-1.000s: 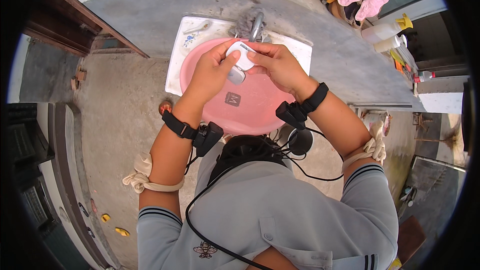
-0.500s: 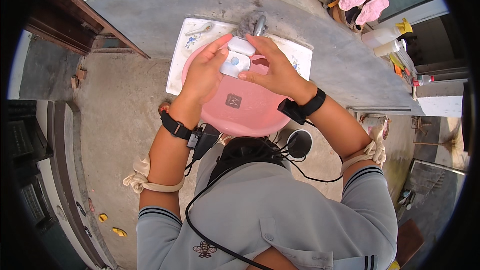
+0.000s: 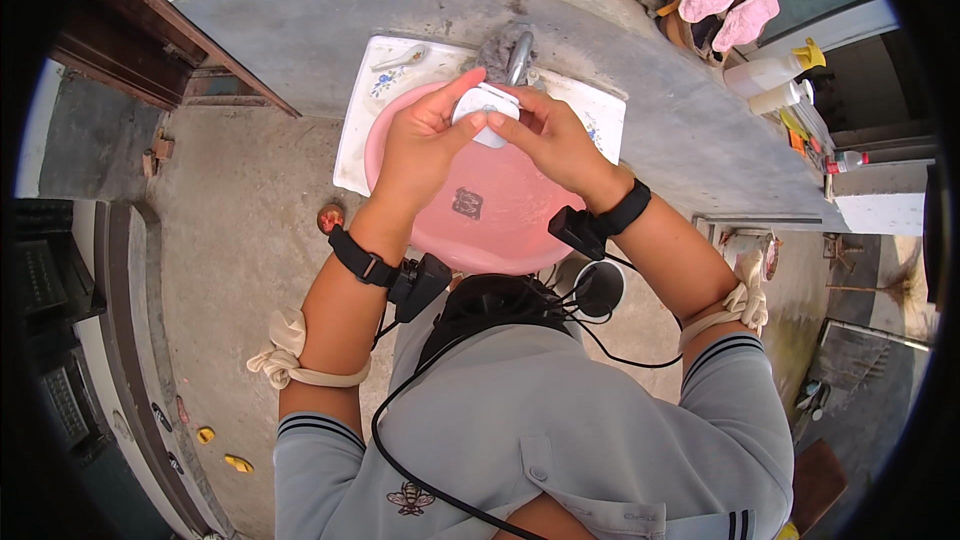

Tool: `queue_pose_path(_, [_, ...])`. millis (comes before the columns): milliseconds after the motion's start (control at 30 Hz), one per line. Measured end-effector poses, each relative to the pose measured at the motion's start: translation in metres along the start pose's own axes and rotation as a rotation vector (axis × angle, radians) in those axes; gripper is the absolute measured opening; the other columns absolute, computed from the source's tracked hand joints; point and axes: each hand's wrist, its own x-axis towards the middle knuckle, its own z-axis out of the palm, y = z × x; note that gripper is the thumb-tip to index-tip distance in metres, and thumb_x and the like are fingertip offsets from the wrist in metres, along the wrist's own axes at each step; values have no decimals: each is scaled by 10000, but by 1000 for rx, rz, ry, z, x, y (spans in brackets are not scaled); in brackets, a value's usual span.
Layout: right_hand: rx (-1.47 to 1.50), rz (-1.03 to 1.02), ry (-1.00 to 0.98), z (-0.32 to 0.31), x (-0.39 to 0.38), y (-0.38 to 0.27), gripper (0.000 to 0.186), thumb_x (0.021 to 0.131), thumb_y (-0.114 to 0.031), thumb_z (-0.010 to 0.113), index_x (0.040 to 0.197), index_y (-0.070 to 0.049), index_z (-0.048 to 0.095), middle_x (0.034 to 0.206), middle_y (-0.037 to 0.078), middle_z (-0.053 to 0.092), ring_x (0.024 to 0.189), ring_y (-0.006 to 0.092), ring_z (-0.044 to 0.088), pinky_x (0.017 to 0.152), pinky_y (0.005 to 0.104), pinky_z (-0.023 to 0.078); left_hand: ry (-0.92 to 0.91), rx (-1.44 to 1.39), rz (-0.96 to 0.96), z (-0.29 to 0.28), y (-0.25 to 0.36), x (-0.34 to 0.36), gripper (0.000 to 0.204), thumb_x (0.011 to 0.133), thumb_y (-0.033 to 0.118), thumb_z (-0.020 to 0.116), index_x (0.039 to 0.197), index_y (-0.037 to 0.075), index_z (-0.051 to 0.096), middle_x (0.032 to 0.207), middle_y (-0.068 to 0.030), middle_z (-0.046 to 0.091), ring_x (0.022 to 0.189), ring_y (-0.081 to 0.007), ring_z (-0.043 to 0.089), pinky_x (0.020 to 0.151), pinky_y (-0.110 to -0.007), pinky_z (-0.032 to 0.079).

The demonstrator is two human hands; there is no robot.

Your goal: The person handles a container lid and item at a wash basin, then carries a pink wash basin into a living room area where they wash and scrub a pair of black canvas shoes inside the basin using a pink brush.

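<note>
Left hand (image 3: 420, 148) and right hand (image 3: 562, 147) pinching a small white case (image 3: 486, 104), pink basin (image 3: 510, 215) below the grip, curved faucet (image 3: 519, 57) just beyond

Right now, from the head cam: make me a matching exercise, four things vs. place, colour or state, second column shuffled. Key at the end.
Column 1
1. White case
2. Basin
3. Tap
4. Pair of shoes

Column 2
A. Curved grey metal
B. Brown with pink, upper right of the picture
C. Held between the left hand and the right hand
D. Pink, wide and round, below the hands

Pairs: 1-C, 2-D, 3-A, 4-B
</note>
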Motion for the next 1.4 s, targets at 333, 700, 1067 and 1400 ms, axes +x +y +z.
queue_pose_path(333, [-200,58,-33,7,-3,-10,517,862,-271,655,1286,-26,491,993,21,500,820,76,481,707,224,427,246,72,-113,2,-2,3,259,877,47,590,1133,12,605,988,-49,634,842,-82,578,752,-224,479])
queue_pose_path(700, [-786,-567,-88,-5,1,-12,400,924,-210,552,1290,-65,480,1168,116,534,1047,159,543,800,286,489,208,-558,-385,-7,13,3,347,944,98,419,1250,-63,455,1019,-156,605,932,-227,617,834,-377,505])
queue_pose_path(1067, [310,238,-18,-10,6,-5,443,960,-364,453,1188,11,516,1047,71,585,867,143,586,774,265,486,121,5,-259,-20,-4,-6,483,911,244,572,1324,33,439,1218,-87,552,1077,-152,536,838,-292,472])
queue_pose_path(1400, [-442,-284,39,-8,4,-4,357,932,-301,503,1135,-19,585,990,115,576,885,217,541,762,315,454,-92,-216,-285,-12,1,-16,482,945,208,510,1360,16,358,1249,-93,504,1113,-190,534,927,-334,463])
